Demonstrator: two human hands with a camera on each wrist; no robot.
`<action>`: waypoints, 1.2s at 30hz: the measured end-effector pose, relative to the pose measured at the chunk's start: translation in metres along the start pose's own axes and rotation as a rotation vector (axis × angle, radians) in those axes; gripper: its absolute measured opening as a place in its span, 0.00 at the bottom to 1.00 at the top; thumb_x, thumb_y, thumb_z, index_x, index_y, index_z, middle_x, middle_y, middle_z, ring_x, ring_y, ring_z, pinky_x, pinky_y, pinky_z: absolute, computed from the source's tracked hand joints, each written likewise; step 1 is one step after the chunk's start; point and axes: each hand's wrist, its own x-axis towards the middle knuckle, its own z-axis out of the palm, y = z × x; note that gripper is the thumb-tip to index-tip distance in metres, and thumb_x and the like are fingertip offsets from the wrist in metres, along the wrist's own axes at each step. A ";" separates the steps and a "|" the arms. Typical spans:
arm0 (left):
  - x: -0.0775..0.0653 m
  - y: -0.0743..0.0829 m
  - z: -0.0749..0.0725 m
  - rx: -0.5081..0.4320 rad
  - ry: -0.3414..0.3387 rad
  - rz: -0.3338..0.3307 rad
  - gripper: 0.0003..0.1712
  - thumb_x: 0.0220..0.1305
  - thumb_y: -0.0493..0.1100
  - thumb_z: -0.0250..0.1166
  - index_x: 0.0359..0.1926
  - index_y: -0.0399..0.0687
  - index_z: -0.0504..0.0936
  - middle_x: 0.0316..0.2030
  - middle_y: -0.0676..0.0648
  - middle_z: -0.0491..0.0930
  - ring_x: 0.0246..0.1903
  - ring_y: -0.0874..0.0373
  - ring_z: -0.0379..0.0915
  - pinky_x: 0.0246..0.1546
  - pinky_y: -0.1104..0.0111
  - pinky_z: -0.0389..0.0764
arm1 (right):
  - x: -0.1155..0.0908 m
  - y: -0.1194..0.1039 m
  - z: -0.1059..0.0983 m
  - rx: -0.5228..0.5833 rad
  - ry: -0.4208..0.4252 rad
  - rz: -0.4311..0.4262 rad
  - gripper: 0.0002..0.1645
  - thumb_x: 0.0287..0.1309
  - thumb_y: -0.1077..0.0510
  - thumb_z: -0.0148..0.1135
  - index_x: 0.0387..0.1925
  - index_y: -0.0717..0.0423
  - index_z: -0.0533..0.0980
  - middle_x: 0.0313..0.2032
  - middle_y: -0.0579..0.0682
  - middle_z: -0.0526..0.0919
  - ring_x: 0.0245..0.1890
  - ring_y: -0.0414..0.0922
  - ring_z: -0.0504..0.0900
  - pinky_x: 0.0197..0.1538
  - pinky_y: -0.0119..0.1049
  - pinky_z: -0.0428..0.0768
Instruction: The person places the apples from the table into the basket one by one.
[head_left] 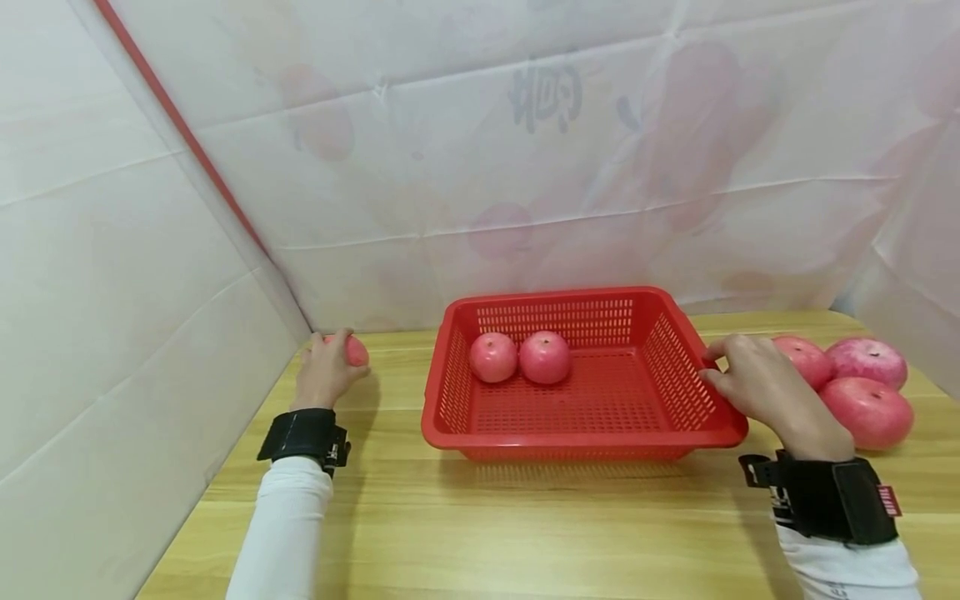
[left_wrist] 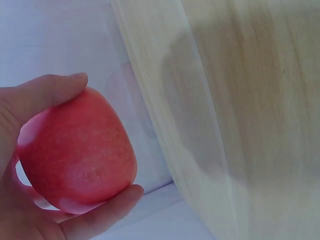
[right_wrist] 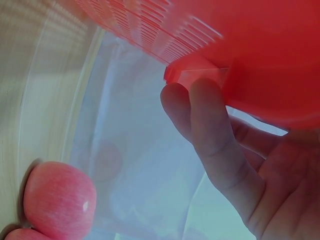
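At the table's far left corner, my left hand holds a red apple. The left wrist view shows the thumb and fingers wrapped about this apple, above the wood. A red plastic basket stands mid-table. Inside it, toward the left, two pinkish-red apples sit side by side. My right hand grips the basket's right rim. In the right wrist view its fingers meet the underside of the rim, and part of the hand is hidden behind the basket.
Three apples are grouped on the table right of the basket, close beside my right forearm. White printed sheeting walls off the back and both sides. The wooden table extends in front of the basket.
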 end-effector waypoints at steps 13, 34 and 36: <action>0.007 0.018 -0.003 0.024 0.059 0.089 0.41 0.42 0.49 0.71 0.56 0.38 0.65 0.46 0.25 0.63 0.37 0.30 0.67 0.33 0.43 0.77 | 0.002 0.001 0.000 -0.023 0.013 -0.013 0.14 0.49 0.64 0.60 0.37 0.73 0.75 0.17 0.51 0.78 0.13 0.39 0.72 0.17 0.36 0.76; 0.016 0.065 -0.019 0.003 0.023 0.134 0.43 0.43 0.52 0.71 0.59 0.43 0.64 0.47 0.30 0.64 0.39 0.37 0.69 0.32 0.44 0.78 | 0.002 0.001 0.001 -0.034 0.031 -0.026 0.11 0.49 0.65 0.60 0.34 0.72 0.77 0.17 0.50 0.77 0.13 0.39 0.71 0.17 0.36 0.75; 0.016 0.069 -0.020 0.005 0.028 0.144 0.43 0.43 0.52 0.71 0.59 0.43 0.64 0.47 0.30 0.64 0.39 0.37 0.69 0.32 0.45 0.78 | 0.002 0.002 0.002 -0.043 0.040 -0.033 0.11 0.48 0.65 0.60 0.33 0.71 0.77 0.16 0.50 0.77 0.13 0.40 0.71 0.17 0.36 0.74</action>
